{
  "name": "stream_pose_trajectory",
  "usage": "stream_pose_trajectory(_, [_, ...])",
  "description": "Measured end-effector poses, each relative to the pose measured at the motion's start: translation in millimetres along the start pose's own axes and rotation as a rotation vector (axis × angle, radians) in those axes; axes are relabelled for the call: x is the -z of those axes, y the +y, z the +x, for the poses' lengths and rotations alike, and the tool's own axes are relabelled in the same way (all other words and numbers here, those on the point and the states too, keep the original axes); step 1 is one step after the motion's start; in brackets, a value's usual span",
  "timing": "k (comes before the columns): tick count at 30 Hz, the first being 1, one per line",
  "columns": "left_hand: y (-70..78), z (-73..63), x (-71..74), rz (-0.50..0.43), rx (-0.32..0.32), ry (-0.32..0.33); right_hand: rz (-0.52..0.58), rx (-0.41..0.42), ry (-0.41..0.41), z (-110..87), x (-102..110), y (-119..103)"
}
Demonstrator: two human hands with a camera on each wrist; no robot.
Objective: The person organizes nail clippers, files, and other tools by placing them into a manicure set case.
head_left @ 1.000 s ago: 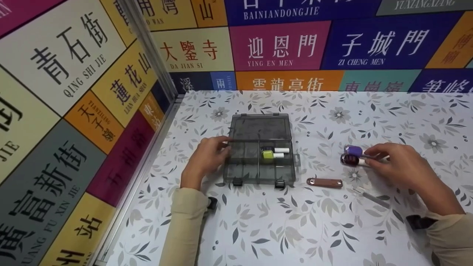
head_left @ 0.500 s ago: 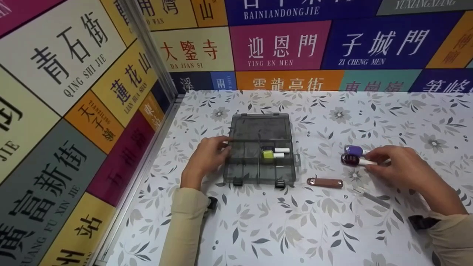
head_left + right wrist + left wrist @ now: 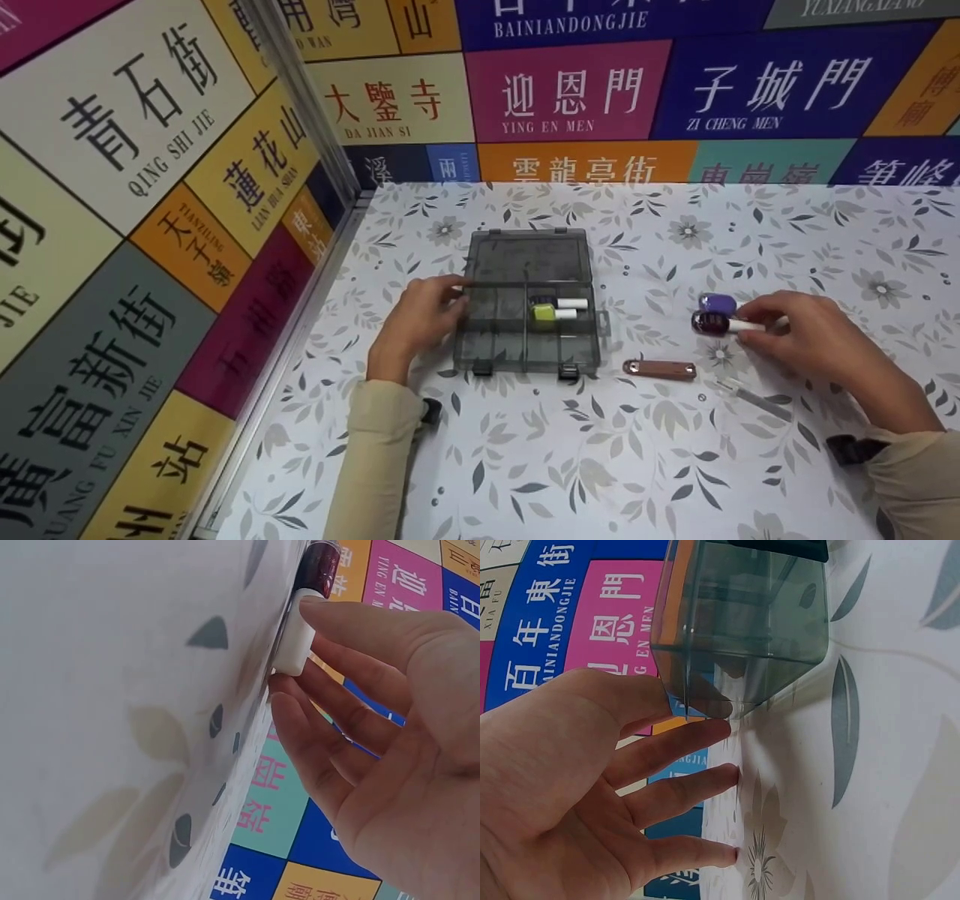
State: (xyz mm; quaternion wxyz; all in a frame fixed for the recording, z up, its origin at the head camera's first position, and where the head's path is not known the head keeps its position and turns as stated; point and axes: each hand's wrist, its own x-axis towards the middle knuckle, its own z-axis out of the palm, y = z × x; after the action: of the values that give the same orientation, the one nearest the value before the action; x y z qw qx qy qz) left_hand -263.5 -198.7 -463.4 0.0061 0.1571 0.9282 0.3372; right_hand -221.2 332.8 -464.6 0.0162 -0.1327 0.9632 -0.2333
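Observation:
In the head view, my left hand [image 3: 427,319] touches the left side of a translucent grey compartment box [image 3: 480,352] with its lid up. In the left wrist view, thumb and index finger lie at the box corner [image 3: 742,652], the other fingers spread out. Inside the right half of the box lie a yellow-green nail polish bottle [image 3: 543,312] and a dark one, both white-capped. My right hand [image 3: 814,330] pinches the white cap [image 3: 296,634] of a dark red nail polish bottle [image 3: 709,322]. Against that bottle lies a purple nail polish bottle [image 3: 718,303], its cap mostly hidden.
A slim brown piece with metal ends [image 3: 660,370] lies between the box and my right hand. Close by is a thin grey stick with a clear tip [image 3: 754,397]. A patterned white cloth [image 3: 600,465] covers the table, and sign-printed walls [image 3: 570,90] stand behind and left.
My right fingers have shifted from the purple bottle towards the dark red bottle's white cap. The left hand and the box have stayed in place.

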Motion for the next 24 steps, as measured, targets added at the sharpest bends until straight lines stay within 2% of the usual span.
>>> stream_pose_trajectory(11, [-0.3, -0.3, -0.3, 0.009, -0.009, 0.007, 0.043, 0.023, -0.024, 1.1, -1.6, -1.2])
stream_pose_trajectory(17, [-0.1, -1.9, 0.5, 0.003, -0.005, 0.006, 0.028, 0.086, 0.015, 1.2, -5.7, -1.2])
stream_pose_trajectory(24, [-0.5, -1.7, 0.5, 0.012, -0.001, 0.005, -0.009, 0.089, 0.001, 2.5, -5.3, -2.6])
